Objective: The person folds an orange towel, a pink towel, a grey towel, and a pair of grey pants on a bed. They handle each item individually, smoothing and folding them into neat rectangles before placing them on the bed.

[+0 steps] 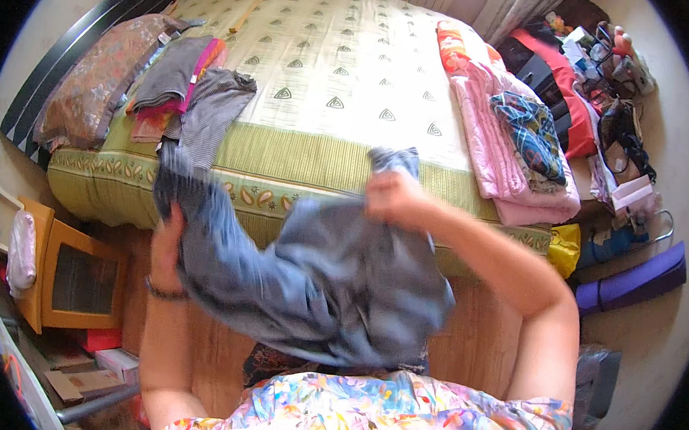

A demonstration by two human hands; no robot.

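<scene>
A blue-grey garment [333, 270] hangs slack between my two hands, in front of the bed. It is smeared by motion, and I cannot make out its exact kind. My left hand [168, 243] grips its left end, with the fingers mostly hidden by the cloth. Closed in a fist, my right hand [396, 199] holds the other end up near the bed's edge, and a bunched bit of cloth sticks out above it. Just beyond my left hand, a grey striped garment [212, 106] drapes over the bed's near edge, partly behind the blue-grey cloth.
The bed [324, 54] has a green and cream cover. Folded clothes [164, 86] and a floral pillow [98, 78] lie at its left; a folded pink quilt [486, 137] with plaid cloth [530, 136] lies right. An orange cabinet [85, 265] stands left, a purple rolled mat [632, 279] right.
</scene>
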